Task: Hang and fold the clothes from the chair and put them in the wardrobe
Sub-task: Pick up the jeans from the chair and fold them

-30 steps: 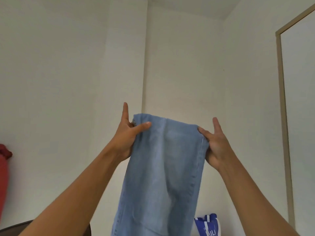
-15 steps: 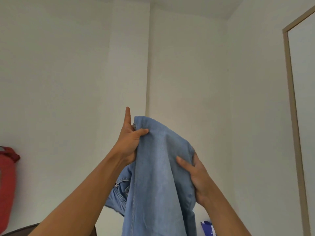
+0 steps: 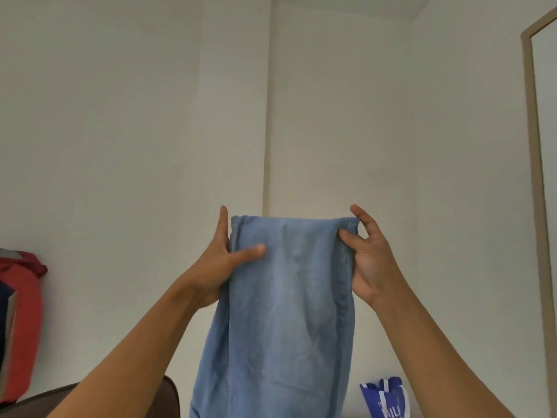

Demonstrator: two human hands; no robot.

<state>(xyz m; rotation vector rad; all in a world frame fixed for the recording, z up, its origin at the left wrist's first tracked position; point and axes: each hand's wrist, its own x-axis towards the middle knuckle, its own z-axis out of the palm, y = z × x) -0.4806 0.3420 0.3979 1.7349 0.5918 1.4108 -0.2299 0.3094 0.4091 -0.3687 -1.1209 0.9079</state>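
Between the two raised hands: one pair of light blue jeans (image 3: 286,312), held up in front of a pale wall (image 3: 120,131). Long axis vertical. The top edge runs level from hand to hand, and the cloth hangs straight down from it, passing out of view at the bottom. A stitched seam runs down the side nearest the right hand.

Left hand (image 3: 220,267): grips the left top corner, thumb laid across the front of the denim, forefinger straight up along the edge, the other fingers hidden behind the cloth.

Right hand (image 3: 367,260): pinches the right top corner, thumb on the front at the seam, fingers curled behind. The hands are apart, at the same height, with the full width of the garment between them.

Below the left forearm: rounded dark brown chair (image 3: 168,393) back, partly seen.

Far out beyond the left hand: red garment (image 3: 21,297) hanging against the wall.

Below the right hand, just beside the hanging denim: blue and white bag (image 3: 382,399).

Beyond the right hand, at the edge of view: upright beige frame (image 3: 533,176).
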